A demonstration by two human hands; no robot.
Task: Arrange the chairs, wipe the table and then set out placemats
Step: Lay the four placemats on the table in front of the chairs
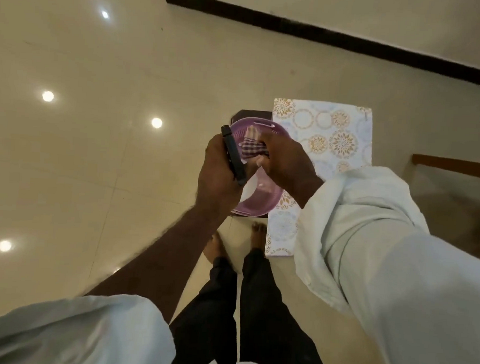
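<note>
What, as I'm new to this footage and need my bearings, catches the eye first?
At centre frame, over a purple basin, the right hand holds a checked cloth while the left hand grips a slim dark object. Just right of the basin lies a pale placemat with round gold patterns. A wooden chair shows at the right edge.

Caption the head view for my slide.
Right hand grips a purple checked cloth over a purple plastic basin; left hand holds a slim dark bar.
</note>
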